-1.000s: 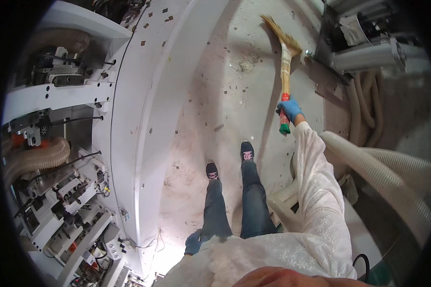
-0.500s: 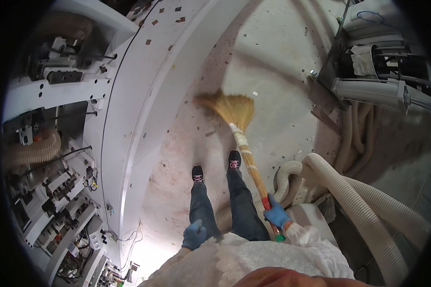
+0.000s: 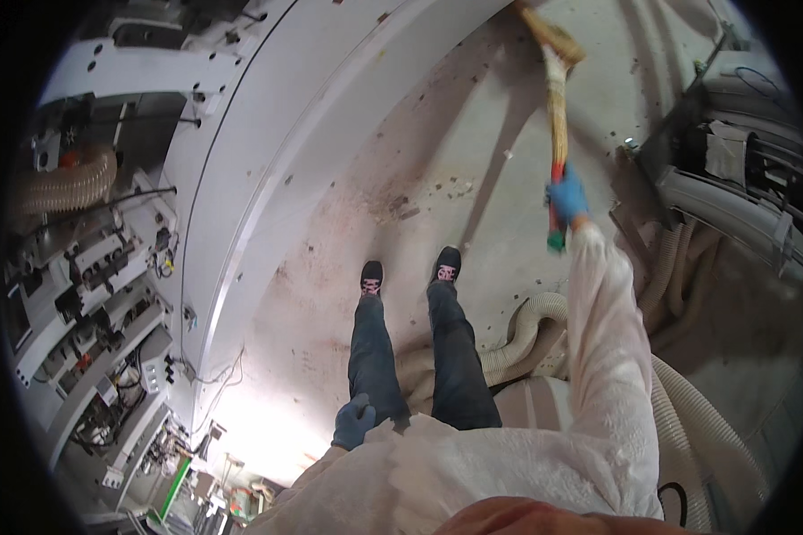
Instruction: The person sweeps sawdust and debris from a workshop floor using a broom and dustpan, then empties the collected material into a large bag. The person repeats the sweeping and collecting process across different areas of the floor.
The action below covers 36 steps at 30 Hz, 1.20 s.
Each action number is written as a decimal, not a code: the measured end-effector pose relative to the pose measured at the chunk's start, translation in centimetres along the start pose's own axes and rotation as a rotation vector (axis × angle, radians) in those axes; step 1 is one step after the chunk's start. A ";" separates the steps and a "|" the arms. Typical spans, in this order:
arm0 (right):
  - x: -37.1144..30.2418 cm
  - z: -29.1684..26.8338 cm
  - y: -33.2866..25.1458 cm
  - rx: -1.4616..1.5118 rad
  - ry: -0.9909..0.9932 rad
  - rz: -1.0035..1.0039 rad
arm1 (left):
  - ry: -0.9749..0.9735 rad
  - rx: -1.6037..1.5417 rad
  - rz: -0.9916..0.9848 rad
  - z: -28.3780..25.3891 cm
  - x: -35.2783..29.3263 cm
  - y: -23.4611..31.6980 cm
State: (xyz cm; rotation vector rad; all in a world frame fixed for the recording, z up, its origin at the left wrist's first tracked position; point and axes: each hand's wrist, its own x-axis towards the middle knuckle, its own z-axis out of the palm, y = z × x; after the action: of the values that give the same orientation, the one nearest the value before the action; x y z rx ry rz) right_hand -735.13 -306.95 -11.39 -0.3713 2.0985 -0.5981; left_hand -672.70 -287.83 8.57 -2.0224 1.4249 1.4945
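Note:
A straw broom [image 3: 558,116] reaches away from me, its handle wrapped in red and green near the end. My right hand [image 3: 568,194], in a blue glove, is closed around that red part with the arm stretched forward. The bristles touch the floor at the far edge of the view and look smeared by motion. My left hand [image 3: 354,422], also gloved in blue, hangs by my left thigh with the fingers curled in and nothing visible in them. Between my feet and the broom lies a small pile of debris [image 3: 401,209] on the floor.
A long white machine [image 3: 268,169] runs along my left, with mechanisms and a ribbed hose [image 3: 71,183] beyond its panel. Ribbed white hoses [image 3: 535,325] curve beside my right leg. More machinery [image 3: 740,201] stands at the right. Small scraps dot the dusty floor [image 3: 330,267].
My right hand has carried the broom forward and to the right, from beside my leg to arm's length. A debris pile now shows ahead of my feet. My left hand stays by my thigh.

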 end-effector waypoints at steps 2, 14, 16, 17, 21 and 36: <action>6.9 2.6 -4.0 0.137 0.033 -0.018 | 0.041 -0.023 -0.056 0.3 -1.1 0.1; -14.5 21.5 7.1 -0.465 -0.495 -0.053 | -0.054 -0.042 0.104 -1.2 0.6 -2.8; -22.0 24.0 9.7 -0.582 -0.629 -0.098 | -0.073 -0.034 0.226 -2.5 1.2 -5.2; -25.6 25.2 10.9 -0.559 -0.619 -0.193 | -0.096 -0.042 0.280 -3.5 1.5 -6.7; -38.9 29.8 14.8 -0.561 -0.873 -0.013 | -0.097 -0.061 0.300 -7.1 1.6 -13.5; -64.3 22.1 9.5 -0.522 -0.725 0.128 | -0.191 0.024 0.236 -14.2 3.0 -28.9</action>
State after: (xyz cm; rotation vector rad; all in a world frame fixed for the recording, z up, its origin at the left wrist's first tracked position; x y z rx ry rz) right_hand -681.50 -274.81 16.93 -0.6298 1.5202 0.1728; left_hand -641.03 -284.91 2.89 -1.6920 1.6356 1.7019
